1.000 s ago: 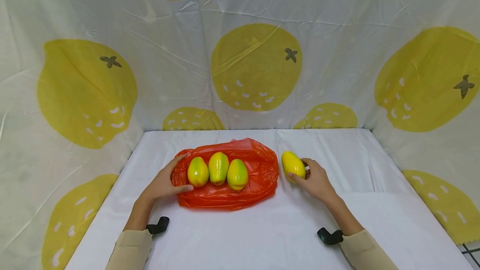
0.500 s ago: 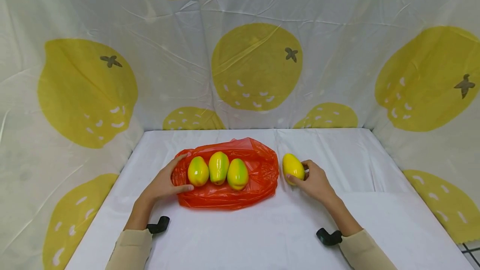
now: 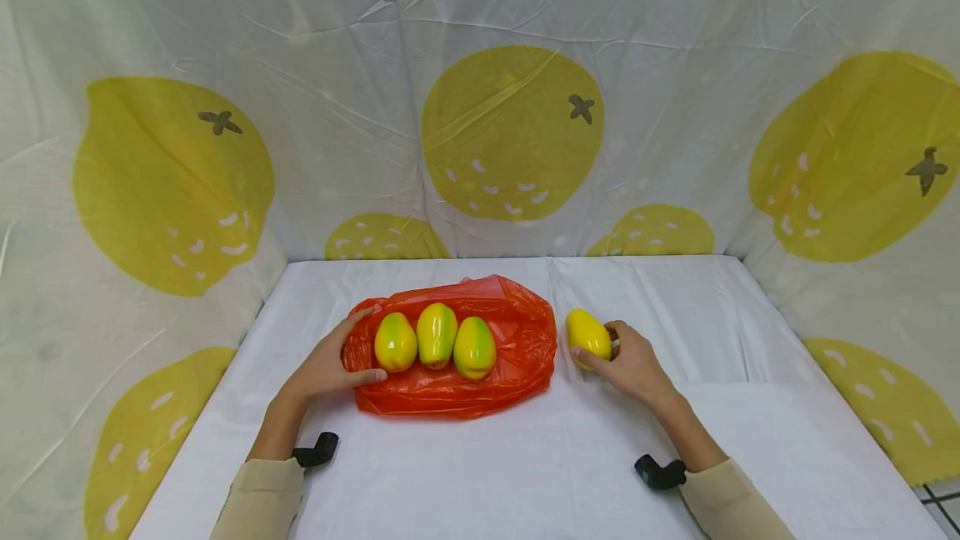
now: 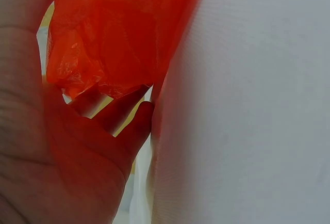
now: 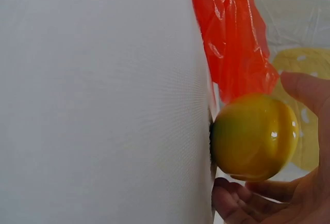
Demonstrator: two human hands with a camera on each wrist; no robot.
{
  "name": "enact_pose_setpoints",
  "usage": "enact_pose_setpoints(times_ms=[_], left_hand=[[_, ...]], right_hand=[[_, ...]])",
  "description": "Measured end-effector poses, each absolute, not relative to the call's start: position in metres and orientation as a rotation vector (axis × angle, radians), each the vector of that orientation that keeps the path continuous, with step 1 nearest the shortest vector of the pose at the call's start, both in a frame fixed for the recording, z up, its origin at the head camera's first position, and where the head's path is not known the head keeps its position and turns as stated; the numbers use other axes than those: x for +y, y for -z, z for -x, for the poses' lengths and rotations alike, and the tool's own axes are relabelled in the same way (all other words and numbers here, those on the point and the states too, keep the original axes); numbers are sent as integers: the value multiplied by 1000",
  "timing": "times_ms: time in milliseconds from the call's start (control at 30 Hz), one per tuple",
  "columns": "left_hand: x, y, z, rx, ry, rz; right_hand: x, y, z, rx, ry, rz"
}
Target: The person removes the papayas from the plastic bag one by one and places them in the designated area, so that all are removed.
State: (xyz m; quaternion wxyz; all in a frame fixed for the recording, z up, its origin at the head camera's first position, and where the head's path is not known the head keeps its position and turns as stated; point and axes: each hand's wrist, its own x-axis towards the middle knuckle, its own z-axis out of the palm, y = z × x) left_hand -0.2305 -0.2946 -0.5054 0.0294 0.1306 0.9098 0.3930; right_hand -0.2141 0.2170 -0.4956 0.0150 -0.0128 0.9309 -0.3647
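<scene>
Three glossy yellow-green papayas (image 3: 436,336) sit side by side in an open red plastic bag (image 3: 523,357) on the white-covered table. My left hand (image 3: 330,361) holds the bag's left end, its thumb over the near side and its fingers along the far side. In the left wrist view, the fingers (image 4: 135,127) reach behind the red plastic (image 4: 121,38). Just right of the bag, my right hand (image 3: 628,361) grips a fourth papaya (image 3: 587,335) between thumb and fingers. The right wrist view has this papaya (image 5: 252,137) low at the tabletop, with fingers curving beneath it.
A white cloth (image 3: 480,473) covers the table. Curtains printed with large yellow lemons (image 3: 513,136) enclose it at the back and both sides. Dark wrist mounts (image 3: 660,473) stick out inward from both wrists.
The right hand's papaya has shifted slightly toward me and turned more upright. The left hand, the bag and the papayas in it have stayed put.
</scene>
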Motion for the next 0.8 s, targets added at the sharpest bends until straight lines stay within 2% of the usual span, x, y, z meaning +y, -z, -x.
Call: enact_pose_setpoints(times_ms=[800], left_hand=[[-295,505,230,2815,-1192,-399]], right_hand=[[221,491,216,2920,1118,9]])
